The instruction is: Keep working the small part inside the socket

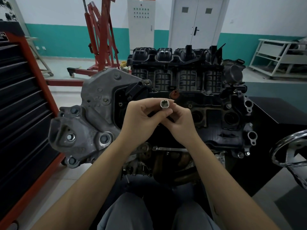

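Both hands meet over a car engine [207, 100] on a stand. A small silver socket [164, 104], its square drive hole facing me, is pinched between my left hand [139, 120] and my right hand [180, 120]. Fingertips of both hands curl round its barrel, which hides most of its length. Below the hands lies the black valve cover, with a red cap [174, 94] just beyond the socket. A grey cast timing cover [93, 117] with several bolts sits left of my left hand.
A red and black tool cabinet [25, 103] stands close on the left. A red engine hoist [101, 40] is behind, near a grey control cabinet and a double door. A chrome handwheel [292, 150] juts out at the right. A white rack stands far right.
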`<state>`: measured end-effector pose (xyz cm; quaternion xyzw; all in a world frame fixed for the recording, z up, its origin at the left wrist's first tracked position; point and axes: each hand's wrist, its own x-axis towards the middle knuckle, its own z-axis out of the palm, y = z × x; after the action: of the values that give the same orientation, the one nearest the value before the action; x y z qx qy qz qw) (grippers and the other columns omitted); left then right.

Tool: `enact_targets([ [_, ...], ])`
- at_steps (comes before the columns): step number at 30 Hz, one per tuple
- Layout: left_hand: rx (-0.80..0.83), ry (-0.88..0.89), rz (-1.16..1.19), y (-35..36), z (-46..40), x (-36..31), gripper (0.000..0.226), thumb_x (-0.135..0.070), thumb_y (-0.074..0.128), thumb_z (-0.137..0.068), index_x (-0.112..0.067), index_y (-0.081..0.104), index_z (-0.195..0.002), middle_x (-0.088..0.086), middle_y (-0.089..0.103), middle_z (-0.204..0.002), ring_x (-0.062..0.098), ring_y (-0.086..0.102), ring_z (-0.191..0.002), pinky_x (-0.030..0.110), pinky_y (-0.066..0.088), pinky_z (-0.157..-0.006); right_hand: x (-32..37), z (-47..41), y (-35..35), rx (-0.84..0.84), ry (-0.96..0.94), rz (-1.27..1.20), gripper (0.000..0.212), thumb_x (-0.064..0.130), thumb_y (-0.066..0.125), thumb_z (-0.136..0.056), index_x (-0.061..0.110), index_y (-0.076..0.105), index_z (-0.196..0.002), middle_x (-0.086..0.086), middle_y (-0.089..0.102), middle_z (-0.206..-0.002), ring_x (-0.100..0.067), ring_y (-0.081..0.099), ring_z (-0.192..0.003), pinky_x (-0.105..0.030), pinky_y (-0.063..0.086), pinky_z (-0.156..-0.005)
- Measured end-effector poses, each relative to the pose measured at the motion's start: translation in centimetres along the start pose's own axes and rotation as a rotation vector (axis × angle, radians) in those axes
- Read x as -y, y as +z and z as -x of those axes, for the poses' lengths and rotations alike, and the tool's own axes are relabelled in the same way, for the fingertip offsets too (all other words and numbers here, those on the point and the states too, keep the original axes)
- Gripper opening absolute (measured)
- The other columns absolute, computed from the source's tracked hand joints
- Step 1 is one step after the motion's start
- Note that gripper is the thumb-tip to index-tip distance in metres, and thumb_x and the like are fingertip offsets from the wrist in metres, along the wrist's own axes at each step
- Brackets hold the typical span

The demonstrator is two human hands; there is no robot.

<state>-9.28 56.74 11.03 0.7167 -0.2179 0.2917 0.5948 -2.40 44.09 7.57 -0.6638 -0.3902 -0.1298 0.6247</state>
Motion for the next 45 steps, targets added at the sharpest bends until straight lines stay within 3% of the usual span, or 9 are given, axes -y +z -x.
enact_targets([
  [3, 0.056, -0.021, 0.046, -0.16, 0.16, 0.07, 0.032, 0.009, 0.067, -0.081, -0.008, 0.069, -0.108, 0.005, 0.073, -0.097, 0.017, 0.071, -0.096, 0.03, 0.055, -0.088, -0.13, -0.01, -0.15, 0.016, 0.006, 0.015, 0.037, -0.007, 0.064, -0.084, 0.022, 0.062, -0.107, 0.011, 0.067, -0.098, -0.003, 0.066, -0.095, -0.021, 0.051, -0.085],
  [9, -0.037, 0.019, -0.086, 0.14, -0.05, -0.34, 0.021, 0.002, 0.076, -0.077, -0.008, 0.074, -0.095, 0.005, 0.075, -0.09, 0.015, 0.072, -0.087, 0.032, 0.057, -0.081, -0.35, -0.18, 0.0, -0.052, 0.008, 0.002, 0.016, 0.0, 0.073, -0.079, 0.002, 0.071, -0.095, -0.005, 0.073, -0.092, -0.017, 0.07, -0.09, -0.032, 0.056, -0.082],
  [13, 0.037, -0.021, -0.03, 0.07, -0.06, -0.67, 0.033, 0.007, 0.07, -0.081, -0.015, 0.069, -0.105, 0.002, 0.074, -0.096, 0.012, 0.071, -0.093, 0.025, 0.055, -0.085, -0.06, -0.05, 0.06, 0.005, 0.008, 0.002, 0.032, 0.001, 0.066, -0.082, 0.028, 0.065, -0.099, 0.021, 0.07, -0.091, -0.004, 0.067, -0.093, -0.019, 0.05, -0.082],
  [15, 0.064, -0.035, -0.034, 0.09, -0.07, -0.69, 0.034, 0.009, 0.07, -0.08, -0.011, 0.069, -0.108, 0.005, 0.073, -0.097, 0.013, 0.071, -0.095, 0.026, 0.055, -0.087, -0.12, -0.06, 0.15, -0.011, 0.023, 0.036, 0.034, 0.0, 0.064, -0.082, 0.03, 0.065, -0.096, 0.026, 0.069, -0.088, 0.001, 0.066, -0.09, -0.016, 0.049, -0.079],
  [21, -0.012, -0.002, -0.122, 0.05, -0.13, -0.75, 0.023, 0.003, 0.076, -0.077, -0.011, 0.074, -0.096, 0.002, 0.075, -0.09, 0.013, 0.072, -0.088, 0.033, 0.058, -0.083, -0.46, -0.27, 0.05, -0.053, 0.023, 0.012, 0.016, -0.004, 0.071, -0.08, 0.001, 0.071, -0.096, -0.007, 0.072, -0.092, -0.018, 0.069, -0.09, -0.036, 0.055, -0.083],
  [26, 0.07, -0.058, 0.057, -0.34, -0.18, -0.61, 0.035, 0.014, 0.066, -0.081, -0.009, 0.069, -0.107, -0.001, 0.074, -0.095, 0.013, 0.071, -0.093, 0.022, 0.054, -0.083, -0.1, -0.24, -0.11, 0.0, 0.022, 0.003, 0.033, -0.011, 0.064, -0.082, 0.011, 0.063, -0.108, 0.003, 0.068, -0.097, -0.009, 0.067, -0.094, -0.025, 0.052, -0.085],
  [33, -0.024, 0.008, -0.08, 0.15, -0.02, -0.4, 0.024, 0.003, 0.076, -0.076, -0.013, 0.074, -0.093, 0.001, 0.075, -0.09, 0.015, 0.072, -0.089, 0.036, 0.058, -0.084, -0.27, -0.02, -0.15, -0.087, 0.025, -0.009, 0.02, -0.007, 0.07, -0.08, -0.001, 0.069, -0.099, -0.01, 0.071, -0.093, -0.019, 0.07, -0.091, -0.032, 0.055, -0.084],
  [40, 0.056, -0.043, 0.034, 0.11, -0.14, -0.46, 0.033, 0.013, 0.069, -0.078, -0.009, 0.07, -0.104, 0.002, 0.074, -0.095, 0.013, 0.071, -0.093, 0.024, 0.054, -0.084, -0.05, -0.01, 0.08, -0.044, 0.034, -0.019, 0.033, -0.009, 0.067, -0.081, 0.019, 0.066, -0.099, 0.012, 0.069, -0.091, -0.004, 0.068, -0.089, -0.02, 0.051, -0.081],
  [45, -0.05, 0.007, -0.093, 0.29, -0.22, -0.47, 0.024, 0.002, 0.078, -0.075, -0.014, 0.073, -0.093, 0.0, 0.074, -0.088, 0.014, 0.072, -0.087, 0.033, 0.058, -0.083, -0.15, -0.26, 0.11, -0.074, 0.031, -0.013, 0.019, -0.005, 0.071, -0.079, 0.005, 0.071, -0.095, 0.0, 0.072, -0.09, -0.011, 0.069, -0.088, -0.026, 0.054, -0.081],
])
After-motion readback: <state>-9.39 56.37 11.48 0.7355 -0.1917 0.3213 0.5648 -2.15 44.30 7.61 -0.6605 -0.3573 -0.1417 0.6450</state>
